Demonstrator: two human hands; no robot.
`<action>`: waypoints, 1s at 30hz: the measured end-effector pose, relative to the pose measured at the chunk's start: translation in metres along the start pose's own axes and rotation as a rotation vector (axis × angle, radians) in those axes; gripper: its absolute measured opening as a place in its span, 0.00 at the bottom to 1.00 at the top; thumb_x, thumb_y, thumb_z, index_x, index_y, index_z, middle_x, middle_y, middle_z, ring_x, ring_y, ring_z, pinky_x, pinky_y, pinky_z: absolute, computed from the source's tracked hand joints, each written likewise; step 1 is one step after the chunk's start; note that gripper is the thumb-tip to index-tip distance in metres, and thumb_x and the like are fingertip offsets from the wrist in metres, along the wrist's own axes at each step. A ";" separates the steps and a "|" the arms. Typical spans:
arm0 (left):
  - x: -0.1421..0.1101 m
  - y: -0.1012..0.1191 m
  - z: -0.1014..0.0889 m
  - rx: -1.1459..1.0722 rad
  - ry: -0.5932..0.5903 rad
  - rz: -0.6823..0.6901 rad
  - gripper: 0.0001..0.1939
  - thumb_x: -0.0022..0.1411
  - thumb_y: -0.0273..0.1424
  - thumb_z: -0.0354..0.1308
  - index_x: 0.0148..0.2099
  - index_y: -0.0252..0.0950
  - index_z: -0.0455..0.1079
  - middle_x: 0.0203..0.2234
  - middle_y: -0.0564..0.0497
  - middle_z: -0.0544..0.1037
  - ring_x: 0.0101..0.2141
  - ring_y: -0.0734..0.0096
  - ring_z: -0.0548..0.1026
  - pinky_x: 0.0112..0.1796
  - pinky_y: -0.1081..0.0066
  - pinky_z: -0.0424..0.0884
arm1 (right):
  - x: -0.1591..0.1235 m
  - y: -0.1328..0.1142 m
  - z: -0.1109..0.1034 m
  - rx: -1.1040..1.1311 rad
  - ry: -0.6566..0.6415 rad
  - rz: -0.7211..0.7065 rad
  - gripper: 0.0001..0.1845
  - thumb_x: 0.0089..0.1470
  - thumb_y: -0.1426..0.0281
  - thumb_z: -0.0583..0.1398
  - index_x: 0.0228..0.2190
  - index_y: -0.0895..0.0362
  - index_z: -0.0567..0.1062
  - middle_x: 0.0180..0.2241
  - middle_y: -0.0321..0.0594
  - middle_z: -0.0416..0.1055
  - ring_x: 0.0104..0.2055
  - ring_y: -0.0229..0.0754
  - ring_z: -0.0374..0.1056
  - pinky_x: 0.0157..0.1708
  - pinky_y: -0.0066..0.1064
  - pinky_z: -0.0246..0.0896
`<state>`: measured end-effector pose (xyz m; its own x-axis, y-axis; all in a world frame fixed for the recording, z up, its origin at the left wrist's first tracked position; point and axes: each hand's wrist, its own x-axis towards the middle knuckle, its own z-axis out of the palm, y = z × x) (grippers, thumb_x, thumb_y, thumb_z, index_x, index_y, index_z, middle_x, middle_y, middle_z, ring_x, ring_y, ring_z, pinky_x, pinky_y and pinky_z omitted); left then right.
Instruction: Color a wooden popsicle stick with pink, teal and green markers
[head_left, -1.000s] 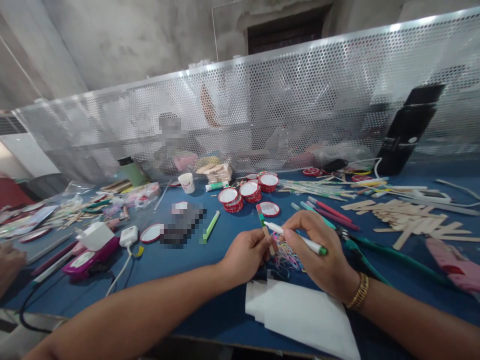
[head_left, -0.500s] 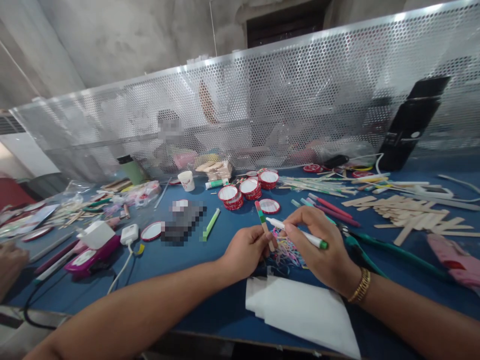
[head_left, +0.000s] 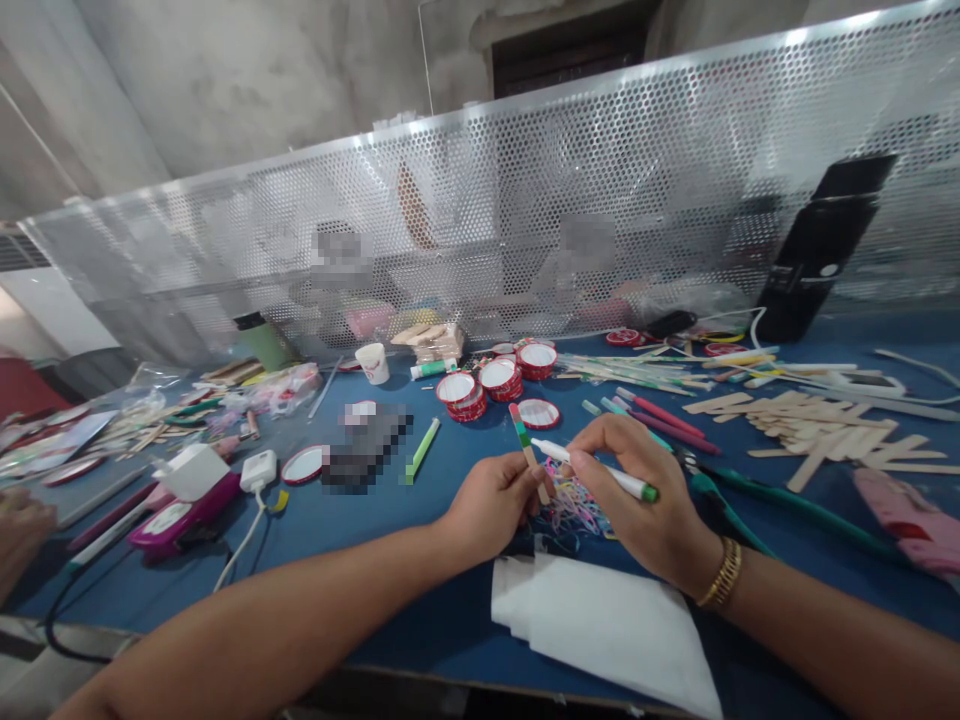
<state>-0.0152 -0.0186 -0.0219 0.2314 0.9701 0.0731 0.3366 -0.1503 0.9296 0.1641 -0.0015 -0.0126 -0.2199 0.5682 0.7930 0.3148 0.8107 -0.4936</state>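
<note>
My left hand pinches a wooden craft stick near its lower end and holds it tilted upright. The stick's top is red, with green below it and bare wood farther down. Gripped like a pen in my right hand is a white marker with a green end. Its tip is at the right edge of the stick's green part; whether it touches, I cannot tell. Under both hands lies a tangle of coloured rubber bands, partly hidden. Folded white paper rests nearer to me.
Loose craft sticks, green-handled pliers and markers lie to the right. Red-edged round tins stand ahead. A pixelated dark object, a charger and another person's hand are leftward. A perforated metal screen spans the back.
Both hands keep nearly the same place and grip. The marker tip stays by the stick's green part, with only a very slight shift.
</note>
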 end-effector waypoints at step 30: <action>0.000 0.001 0.001 -0.026 0.015 0.006 0.20 0.66 0.44 0.50 0.29 0.36 0.65 0.18 0.58 0.64 0.19 0.77 0.60 0.21 0.75 0.55 | 0.002 -0.001 0.001 -0.030 -0.003 -0.004 0.09 0.59 0.72 0.55 0.26 0.53 0.68 0.26 0.34 0.68 0.32 0.41 0.62 0.39 0.39 0.55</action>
<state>-0.0142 -0.0190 -0.0209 0.2195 0.9720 0.0838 0.3112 -0.1512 0.9383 0.1622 -0.0011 -0.0111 -0.2237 0.5654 0.7939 0.3417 0.8084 -0.4794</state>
